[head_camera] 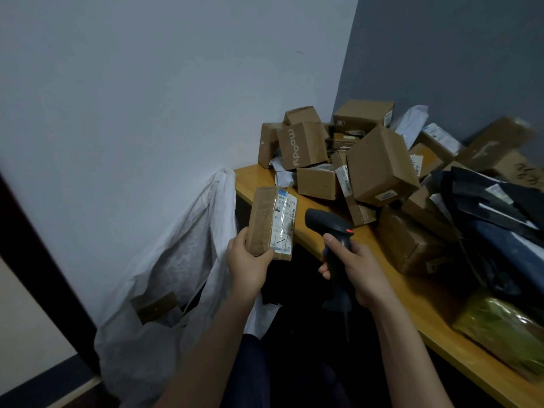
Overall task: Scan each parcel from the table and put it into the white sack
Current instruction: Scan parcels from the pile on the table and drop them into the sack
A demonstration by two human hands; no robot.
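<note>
My left hand [246, 265] holds a small brown parcel [263, 219] upright by its lower end, its white shipping label facing right. My right hand [357, 269] grips a dark handheld scanner [329, 223], whose head points left at the label from a short distance. Both are held in front of the wooden table's [412, 295] left end. The white sack [176, 260] hangs open just left of the table, below the parcel; a brown parcel [154, 307] shows through its thin wall. Many cardboard parcels [379, 166] lie heaped on the table.
Black and white plastic mailers [494, 207] and a yellow-green bag [506, 331] lie at the table's right. A taped brown parcel [412, 245] sits near the front edge. Walls close the corner behind; a dark door frame [44, 260] stands at left.
</note>
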